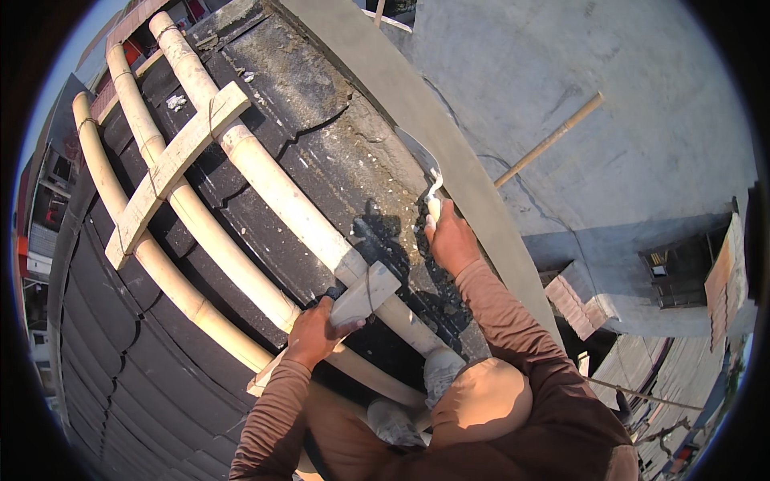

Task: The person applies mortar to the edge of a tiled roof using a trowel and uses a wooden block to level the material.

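Observation:
My right hand (455,240) is closed round the pale handle of a trowel (434,188). The trowel's thin blade lies along the edge of a smooth grey cement strip (469,136) on top of the wall. My left hand (314,333) grips a short wooden crosspiece (365,295) that lies across the bamboo poles. These poles (293,208) run up the dark roof in three rows, and a second wooden crosspiece (176,176) is tied across them farther up. Below my hands, my bare knee (485,397) is bent over the poles.
Black corrugated roofing (120,353) slopes away on the left. Rough mortar and crumbs (301,80) lie between the poles and the cement strip. Beyond the strip, the drop leads to a grey wall (642,96), a projecting bamboo stick (549,140) and lower tiled roofs (577,301).

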Demonstrator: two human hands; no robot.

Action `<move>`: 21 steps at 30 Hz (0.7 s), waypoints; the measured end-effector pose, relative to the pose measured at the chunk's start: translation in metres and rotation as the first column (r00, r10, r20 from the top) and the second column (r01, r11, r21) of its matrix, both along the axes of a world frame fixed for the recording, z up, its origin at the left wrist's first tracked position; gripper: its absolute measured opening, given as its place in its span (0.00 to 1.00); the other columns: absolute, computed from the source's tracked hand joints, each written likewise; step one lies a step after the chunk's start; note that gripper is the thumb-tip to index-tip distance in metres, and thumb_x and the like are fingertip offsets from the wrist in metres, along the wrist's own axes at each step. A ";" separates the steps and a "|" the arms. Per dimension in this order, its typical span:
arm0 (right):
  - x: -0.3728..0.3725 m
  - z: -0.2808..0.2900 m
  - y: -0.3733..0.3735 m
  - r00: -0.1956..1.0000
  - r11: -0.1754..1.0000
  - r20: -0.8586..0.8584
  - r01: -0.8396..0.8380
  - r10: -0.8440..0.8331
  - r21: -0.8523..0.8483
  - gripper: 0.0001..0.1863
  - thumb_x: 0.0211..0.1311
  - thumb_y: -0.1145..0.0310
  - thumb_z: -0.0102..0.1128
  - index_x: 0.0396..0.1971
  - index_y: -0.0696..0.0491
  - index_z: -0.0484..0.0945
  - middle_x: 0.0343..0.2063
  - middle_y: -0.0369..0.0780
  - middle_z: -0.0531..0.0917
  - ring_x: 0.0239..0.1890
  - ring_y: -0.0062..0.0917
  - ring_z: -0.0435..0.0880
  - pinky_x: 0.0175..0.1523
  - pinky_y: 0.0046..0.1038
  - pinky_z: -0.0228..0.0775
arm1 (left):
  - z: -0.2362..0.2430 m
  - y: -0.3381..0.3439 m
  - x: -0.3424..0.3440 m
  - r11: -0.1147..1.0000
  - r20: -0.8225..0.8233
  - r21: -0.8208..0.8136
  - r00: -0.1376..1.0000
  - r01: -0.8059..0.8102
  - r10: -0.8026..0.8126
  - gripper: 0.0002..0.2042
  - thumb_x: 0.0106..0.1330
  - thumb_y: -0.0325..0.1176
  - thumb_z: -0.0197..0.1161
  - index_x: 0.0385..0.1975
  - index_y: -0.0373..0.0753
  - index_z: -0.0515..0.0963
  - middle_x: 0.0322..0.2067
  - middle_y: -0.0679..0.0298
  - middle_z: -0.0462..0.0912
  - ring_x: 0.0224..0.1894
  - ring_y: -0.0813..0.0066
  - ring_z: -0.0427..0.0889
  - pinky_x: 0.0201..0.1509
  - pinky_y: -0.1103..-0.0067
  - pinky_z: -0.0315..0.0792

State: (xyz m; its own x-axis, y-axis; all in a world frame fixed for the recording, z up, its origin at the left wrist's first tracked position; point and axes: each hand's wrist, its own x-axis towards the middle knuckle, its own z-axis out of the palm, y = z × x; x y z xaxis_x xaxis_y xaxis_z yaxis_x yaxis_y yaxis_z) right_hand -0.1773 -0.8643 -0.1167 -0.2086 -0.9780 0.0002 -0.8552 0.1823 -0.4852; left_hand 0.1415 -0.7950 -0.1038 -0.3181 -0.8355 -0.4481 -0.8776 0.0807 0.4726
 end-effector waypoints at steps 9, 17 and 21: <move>-0.007 -0.022 -0.008 0.997 0.999 0.070 0.037 -0.037 0.004 0.20 0.70 0.60 0.59 0.49 0.58 0.64 0.34 0.58 0.86 0.38 0.57 0.86 0.43 0.53 0.78 | 0.000 0.002 -0.009 0.996 0.066 -0.074 0.997 0.046 -0.042 0.36 0.60 0.63 0.72 0.47 0.30 0.73 0.39 0.40 0.86 0.45 0.39 0.85 0.49 0.56 0.79; -0.041 -0.047 0.083 0.996 0.996 0.041 0.079 -0.080 0.034 0.24 0.70 0.61 0.60 0.54 0.60 0.63 0.29 0.59 0.84 0.33 0.59 0.84 0.38 0.54 0.75 | -0.011 0.003 -0.003 0.990 -0.075 -0.139 0.997 0.021 -0.032 0.32 0.63 0.59 0.72 0.40 0.29 0.74 0.31 0.38 0.83 0.37 0.35 0.84 0.40 0.57 0.77; -0.042 -0.054 0.089 0.992 0.996 0.090 0.090 -0.092 0.027 0.22 0.70 0.63 0.61 0.51 0.60 0.63 0.28 0.58 0.84 0.32 0.59 0.84 0.38 0.53 0.75 | -0.011 0.003 -0.003 0.991 -0.048 -0.129 0.998 0.028 -0.034 0.33 0.62 0.60 0.73 0.39 0.30 0.73 0.30 0.40 0.83 0.36 0.36 0.84 0.39 0.58 0.76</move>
